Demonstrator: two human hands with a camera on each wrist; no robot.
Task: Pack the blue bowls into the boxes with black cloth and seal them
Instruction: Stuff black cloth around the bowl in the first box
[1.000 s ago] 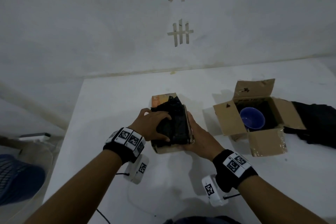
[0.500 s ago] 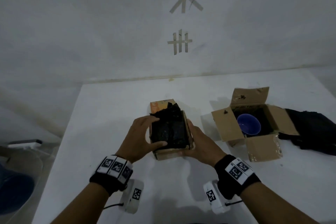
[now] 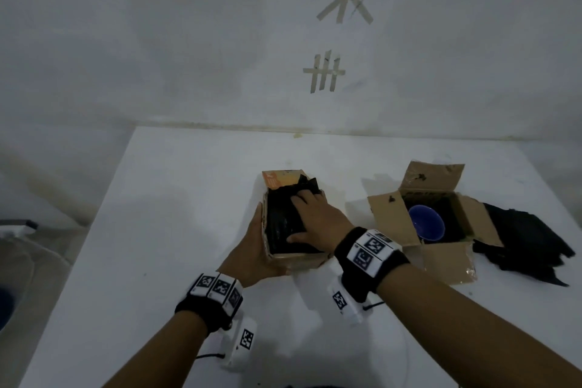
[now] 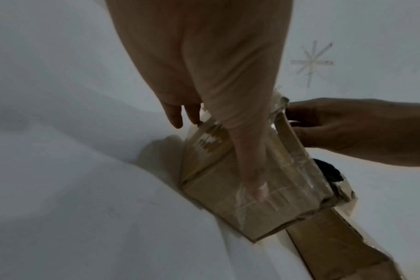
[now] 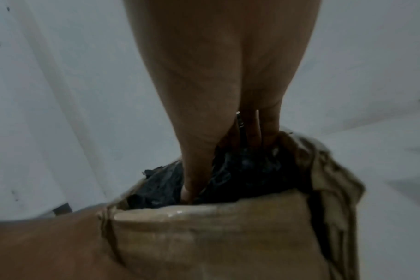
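A small cardboard box (image 3: 296, 258) stuffed with black cloth (image 3: 280, 224) stands mid-table. My left hand (image 3: 252, 246) lies flat against the box's left side, fingers straight. My right hand (image 3: 315, 217) presses down on the cloth with straight fingers; in the right wrist view the fingers (image 5: 252, 132) sink into the cloth (image 5: 252, 170) inside the box (image 5: 216, 236). The left wrist view shows my thumb (image 4: 249, 161) lying on the taped box (image 4: 283, 208). No bowl shows in this box. A blue bowl (image 3: 426, 225) sits in a second, open box (image 3: 387, 214) to the right.
A loose heap of black cloth (image 3: 529, 239) lies right of the open box. The white table (image 3: 189, 198) meets the wall at the back, and its left edge drops off near my left arm. Tape marks are stuck on the wall.
My left hand came off the cloth and now lies against the box's left side. My right hand left the box's right side and moved onto the cloth.
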